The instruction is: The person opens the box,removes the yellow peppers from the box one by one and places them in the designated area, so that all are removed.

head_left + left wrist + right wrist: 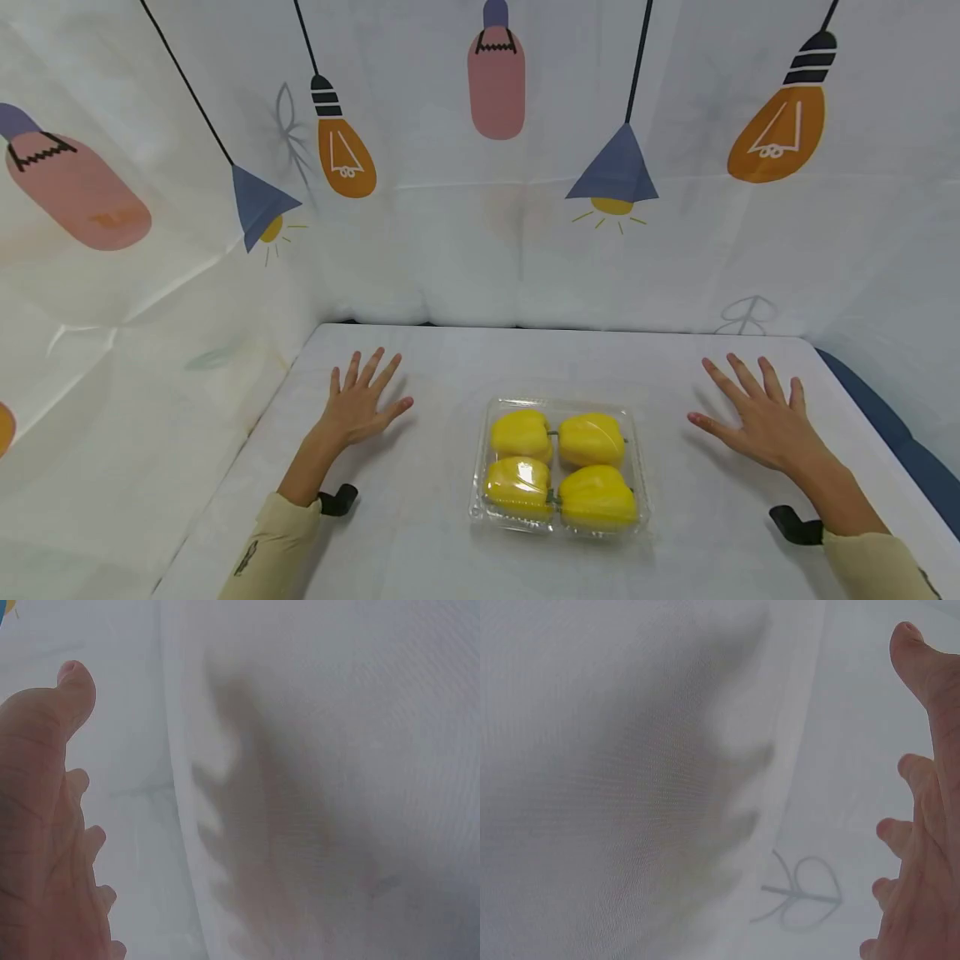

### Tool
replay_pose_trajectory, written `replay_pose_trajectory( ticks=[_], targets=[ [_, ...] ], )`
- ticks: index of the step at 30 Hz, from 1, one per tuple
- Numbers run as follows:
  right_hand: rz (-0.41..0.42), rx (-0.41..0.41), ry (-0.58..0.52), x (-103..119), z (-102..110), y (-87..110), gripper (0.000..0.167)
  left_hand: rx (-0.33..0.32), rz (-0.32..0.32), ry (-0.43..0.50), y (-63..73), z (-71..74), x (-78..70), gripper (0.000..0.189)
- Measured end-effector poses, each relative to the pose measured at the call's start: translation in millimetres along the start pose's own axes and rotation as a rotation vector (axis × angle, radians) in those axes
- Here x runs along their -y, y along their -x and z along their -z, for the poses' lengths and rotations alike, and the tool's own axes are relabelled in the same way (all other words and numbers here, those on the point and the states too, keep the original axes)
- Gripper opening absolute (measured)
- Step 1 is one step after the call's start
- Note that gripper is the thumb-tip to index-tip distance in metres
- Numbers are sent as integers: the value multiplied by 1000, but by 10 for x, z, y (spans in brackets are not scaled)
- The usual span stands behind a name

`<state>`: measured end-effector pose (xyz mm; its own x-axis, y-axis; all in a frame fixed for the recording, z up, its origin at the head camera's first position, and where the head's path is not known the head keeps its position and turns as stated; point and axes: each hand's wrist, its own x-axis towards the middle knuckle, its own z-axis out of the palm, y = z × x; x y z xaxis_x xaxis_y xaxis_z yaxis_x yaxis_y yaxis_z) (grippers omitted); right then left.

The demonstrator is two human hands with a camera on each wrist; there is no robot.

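A clear plastic clamshell box (pixel 555 529) sits on the white table between my hands. Inside it lie several yellow bell peppers (pixel 597 498) with green stems, in two rows. Left of the box, my left hand (pixel 358 410) is spread with straight fingers, and it holds nothing. On the other side my right hand (pixel 768 421) is likewise spread, fingers apart and palm down over the table. Both wrist views show the left palm (pixel 45 825) and the right palm (pixel 934 840) above the tabletop, each casting a shadow on it.
The white table (pixel 480 358) ends at a back edge against a hanging curtain (pixel 450 250) printed with lamps and bulbs. More curtain hangs along the left side. A dark blue surface (pixel 885 408) shows past the table's right edge. Black wrist mounts (pixel 339 500) stick out near each sleeve.
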<state>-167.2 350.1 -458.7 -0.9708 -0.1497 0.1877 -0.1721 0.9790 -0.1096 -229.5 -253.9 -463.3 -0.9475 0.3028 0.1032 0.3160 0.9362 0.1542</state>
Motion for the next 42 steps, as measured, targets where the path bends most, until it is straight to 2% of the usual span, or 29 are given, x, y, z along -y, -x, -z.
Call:
replay_pose_trajectory(
  ticks=[10,29,37,42],
  targets=[
    [65,-31,-1,14,19,61,101,35,-44,82,35,23,-77,81],
    [152,-44,-23,190,123,162,98,40,-126,83,100,59,-295,82],
    [154,-9,-91,274,169,196,95,56,-140,132,160,50,-372,81],
    [164,37,-200,344,222,217,93,60,-157,148,189,59,-418,81]
  ],
)
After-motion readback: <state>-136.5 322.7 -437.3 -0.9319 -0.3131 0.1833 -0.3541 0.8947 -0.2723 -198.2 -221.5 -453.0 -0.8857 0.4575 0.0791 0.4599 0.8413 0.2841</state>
